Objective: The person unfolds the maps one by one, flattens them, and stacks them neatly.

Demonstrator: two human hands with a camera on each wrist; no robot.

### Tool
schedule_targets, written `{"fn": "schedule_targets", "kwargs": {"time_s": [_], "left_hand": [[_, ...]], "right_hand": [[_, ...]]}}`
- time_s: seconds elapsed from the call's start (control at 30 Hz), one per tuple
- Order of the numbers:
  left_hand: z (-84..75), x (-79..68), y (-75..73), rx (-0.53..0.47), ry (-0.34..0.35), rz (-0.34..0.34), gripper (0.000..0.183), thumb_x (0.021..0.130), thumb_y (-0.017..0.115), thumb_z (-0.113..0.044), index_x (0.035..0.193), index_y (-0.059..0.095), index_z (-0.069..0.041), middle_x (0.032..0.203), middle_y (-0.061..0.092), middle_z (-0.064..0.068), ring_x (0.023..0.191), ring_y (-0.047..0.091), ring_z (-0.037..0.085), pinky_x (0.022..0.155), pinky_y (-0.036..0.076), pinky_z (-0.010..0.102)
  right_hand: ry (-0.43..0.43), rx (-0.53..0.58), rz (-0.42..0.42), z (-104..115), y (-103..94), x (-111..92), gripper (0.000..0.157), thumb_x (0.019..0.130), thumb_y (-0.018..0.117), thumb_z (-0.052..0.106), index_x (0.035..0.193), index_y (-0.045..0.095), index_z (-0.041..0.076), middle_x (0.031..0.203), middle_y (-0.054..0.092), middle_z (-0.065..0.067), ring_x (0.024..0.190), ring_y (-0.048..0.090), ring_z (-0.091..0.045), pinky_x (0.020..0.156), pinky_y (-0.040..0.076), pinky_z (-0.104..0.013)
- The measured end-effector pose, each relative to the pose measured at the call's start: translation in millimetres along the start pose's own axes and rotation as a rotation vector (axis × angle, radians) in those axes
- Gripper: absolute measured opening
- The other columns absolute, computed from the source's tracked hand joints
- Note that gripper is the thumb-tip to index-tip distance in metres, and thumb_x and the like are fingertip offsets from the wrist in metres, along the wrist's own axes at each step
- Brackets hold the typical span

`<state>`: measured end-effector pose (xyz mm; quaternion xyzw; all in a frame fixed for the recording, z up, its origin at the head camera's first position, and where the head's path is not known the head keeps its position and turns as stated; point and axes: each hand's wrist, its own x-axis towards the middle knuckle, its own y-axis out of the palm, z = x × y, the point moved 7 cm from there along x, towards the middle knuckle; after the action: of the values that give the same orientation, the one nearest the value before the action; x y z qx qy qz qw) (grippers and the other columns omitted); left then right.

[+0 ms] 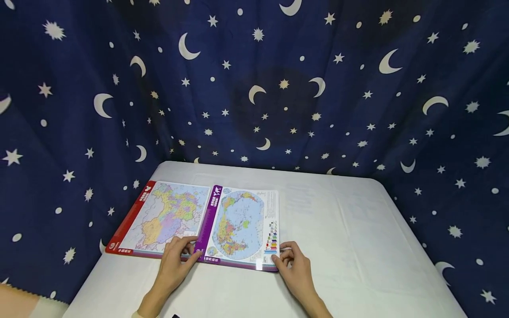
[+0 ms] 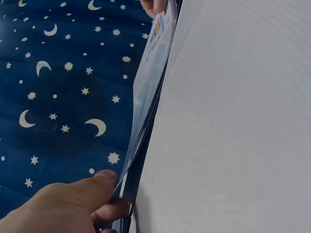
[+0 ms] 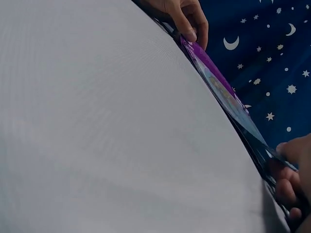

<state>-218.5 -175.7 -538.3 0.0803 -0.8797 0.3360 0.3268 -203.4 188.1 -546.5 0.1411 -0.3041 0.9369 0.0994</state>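
A world map sheet point(image 1: 242, 221) with a purple band along its left side lies on the table, its near edge toward me. My left hand point(image 1: 175, 260) pinches its near left corner, thumb on top and fingers below. At the near right corner my right hand point(image 1: 296, 269) pinches the same sheet, fingers curled beneath. The left wrist view shows the left thumb point(image 2: 104, 180) on the sheet's edge. To the left lies a second map sheet point(image 1: 171, 212) with a red band, close against the purple one. Thin coloured layers show along both near edges.
A white cloth covers the table point(image 1: 358, 247), whose rounded far corners show. Dark blue curtain point(image 1: 278, 88) with moons and stars hangs behind and at both sides. A small dark object point(image 1: 176, 316) shows at the bottom edge of the head view.
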Motion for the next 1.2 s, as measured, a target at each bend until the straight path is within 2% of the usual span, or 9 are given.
{"fn": "schedule_targets", "kwargs": {"time_s": [0.07,0.17,0.5,0.67,1.03,1.2], "left_hand": [[1.6,-0.1,2.1,-0.034,-0.039,0.017,0.043,0.076,0.092,-0.005,0.116,0.074,-0.006,0.076,0.06,-0.016,0.072,0.052,0.006,0.079,0.029,0.023],[4.1,-0.6,4.3,-0.058,-0.079,0.039,0.042,0.078,0.09,-0.002,0.116,0.073,-0.005,0.072,0.057,-0.02,0.067,0.05,0.002,0.078,0.028,0.022],[7.5,0.1,4.5,-0.068,-0.105,0.047,0.041,0.077,0.09,0.0,0.114,0.073,-0.006,0.066,0.058,-0.023,0.061,0.047,0.002,0.077,0.027,0.025],[8.3,-0.7,5.9,-0.078,-0.127,0.048,0.041,0.076,0.09,0.0,0.113,0.074,-0.007,0.064,0.059,-0.025,0.058,0.046,0.0,0.075,0.026,0.025],[7.7,-1.3,7.4,-0.086,-0.131,0.052,0.042,0.072,0.091,0.003,0.109,0.074,-0.005,0.06,0.059,-0.022,0.056,0.046,-0.005,0.075,0.028,0.024],[7.6,-0.8,5.3,-0.074,-0.14,0.049,0.042,0.071,0.091,0.003,0.108,0.074,-0.005,0.06,0.059,-0.021,0.056,0.046,-0.005,0.075,0.028,0.023]], "right_hand": [[0.038,0.034,0.025,-2,0.8,0,0.036,0.085,0.087,0.01,0.113,0.065,0.012,0.065,0.065,0.016,0.057,0.053,-0.002,0.057,0.042,-0.019],[0.079,0.056,0.047,-5,0.8,0,0.036,0.087,0.085,0.011,0.116,0.065,0.014,0.062,0.065,0.02,0.056,0.051,0.0,0.058,0.041,-0.018],[0.099,0.146,0.04,-6,-4.1,3,0.034,0.091,0.082,0.009,0.122,0.067,0.014,0.064,0.066,0.014,0.053,0.05,-0.002,0.052,0.04,-0.018],[0.138,0.162,0.038,-8,-10.6,3,0.034,0.093,0.081,0.01,0.124,0.068,0.016,0.067,0.068,0.011,0.056,0.052,-0.005,0.055,0.041,-0.019],[0.118,0.168,-0.1,-6,-44.2,8,0.028,0.096,0.077,0.007,0.122,0.073,0.016,0.069,0.068,0.006,0.068,0.06,-0.008,0.069,0.049,-0.016],[0.104,0.133,-0.18,-10,-57.6,9,0.027,0.095,0.075,0.004,0.119,0.076,0.016,0.07,0.069,0.006,0.068,0.062,-0.007,0.069,0.05,-0.015]]}}
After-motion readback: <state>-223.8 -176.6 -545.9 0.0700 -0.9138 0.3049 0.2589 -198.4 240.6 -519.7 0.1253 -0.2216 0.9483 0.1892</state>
